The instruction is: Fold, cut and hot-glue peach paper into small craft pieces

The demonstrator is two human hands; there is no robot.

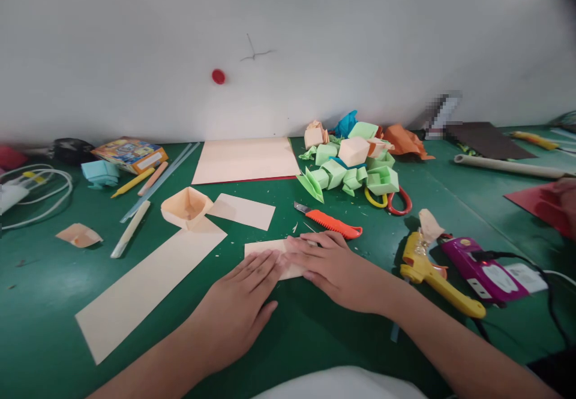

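My left hand (245,294) lies flat with fingers stretched over a small cream paper piece (254,246) on the green table. My right hand (330,267) presses on the same piece from the other side, its fingers extended and meeting the left fingertips. Much of the paper is hidden under both hands. Just beyond the right hand rests an orange utility knife (333,224) with its blade showing. To the left are a cream paper rectangle (243,211), a long paper strip (153,288) and a folded open paper box (185,207).
A yellow glue gun (443,285) and purple power strip (488,273) with cords lie at right. Folded green and peach paper shapes (351,162) are heaped behind, near scissors (399,202). Large cream sheets (245,159) lie by the wall. Another person's hand (567,198) holds red paper (537,202).
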